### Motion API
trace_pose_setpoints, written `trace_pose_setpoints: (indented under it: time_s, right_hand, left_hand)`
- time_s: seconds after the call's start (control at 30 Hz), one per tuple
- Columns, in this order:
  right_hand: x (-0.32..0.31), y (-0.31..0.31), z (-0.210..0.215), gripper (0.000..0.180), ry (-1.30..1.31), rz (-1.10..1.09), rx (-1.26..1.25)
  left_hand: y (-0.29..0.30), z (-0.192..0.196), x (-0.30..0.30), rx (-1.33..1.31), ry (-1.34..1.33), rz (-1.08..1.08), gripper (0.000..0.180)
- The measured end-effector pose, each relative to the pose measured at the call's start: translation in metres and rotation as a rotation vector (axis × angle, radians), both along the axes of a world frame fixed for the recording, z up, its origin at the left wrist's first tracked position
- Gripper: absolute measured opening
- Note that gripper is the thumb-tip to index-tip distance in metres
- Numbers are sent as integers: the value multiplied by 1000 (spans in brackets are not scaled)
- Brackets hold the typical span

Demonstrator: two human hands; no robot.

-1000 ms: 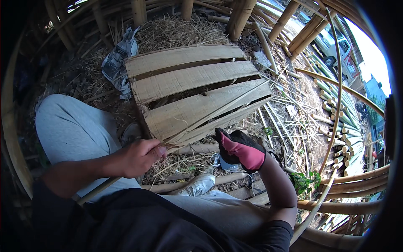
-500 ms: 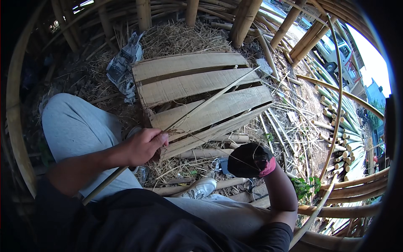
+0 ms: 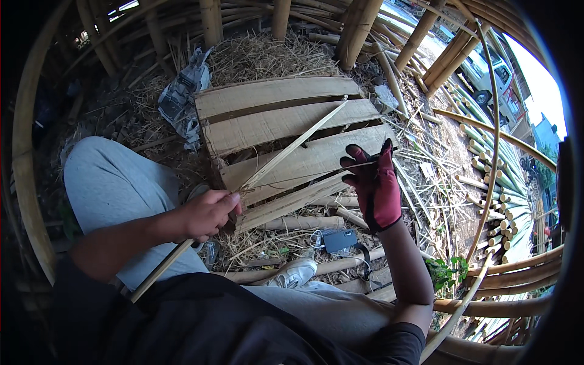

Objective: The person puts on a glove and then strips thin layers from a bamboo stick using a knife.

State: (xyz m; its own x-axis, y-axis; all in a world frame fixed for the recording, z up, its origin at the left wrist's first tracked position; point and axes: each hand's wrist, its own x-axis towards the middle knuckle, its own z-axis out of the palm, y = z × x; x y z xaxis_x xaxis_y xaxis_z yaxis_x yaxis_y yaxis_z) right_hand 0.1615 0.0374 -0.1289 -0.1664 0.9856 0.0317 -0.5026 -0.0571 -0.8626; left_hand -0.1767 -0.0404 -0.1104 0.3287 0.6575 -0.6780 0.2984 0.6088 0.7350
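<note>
My bare left hand (image 3: 210, 214) is closed round a pale bamboo strip (image 3: 298, 141). The strip slants away over the crate, and its near part passes under my wrist towards my lap. A thin strand (image 3: 307, 177) is wound about the strip just beyond my left thumb. It stretches right to my right hand (image 3: 374, 188), which wears a red and black glove and is raised above the near right corner of the slatted wooden crate (image 3: 267, 129). My gloved thumb and forefinger pinch the strand, while the other fingers are spread.
A phone (image 3: 340, 241) with a white cable lies beyond my shoe (image 3: 294, 272). Crumpled newspaper (image 3: 184, 100) and straw (image 3: 267, 58) surround the crate. Bamboo posts (image 3: 358, 33) stand behind it. Cut bamboo poles (image 3: 496, 207) are piled at the right, and a long curved strip (image 3: 494, 134) rises nearby.
My right hand has moved up and away from me, and its fingers have spread from a bunched shape. The strip has turned to show its broader face. The phone is now uncovered.
</note>
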Motion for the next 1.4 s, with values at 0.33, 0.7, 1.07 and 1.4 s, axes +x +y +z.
trace_pose_setpoints:
  time_s: [0.33,0.7,1.07,1.4]
  right_hand:
    - [-5,-20,-7,56,167,249,95]
    - [-41,-18,-25,40,-1099,185,-54]
    - [-8,16,-59,59,-353,-92,-439]
    - [-51,-24,-49,26,-730,343,-186]
  left_hand:
    - [0,-6,6,39,-4,-42,39]
    - [-10,-9,12,271,24,-156,38]
    - [-3,3,4,54,-165,94,37]
    - [-2,11,2,30,-225,137,39]
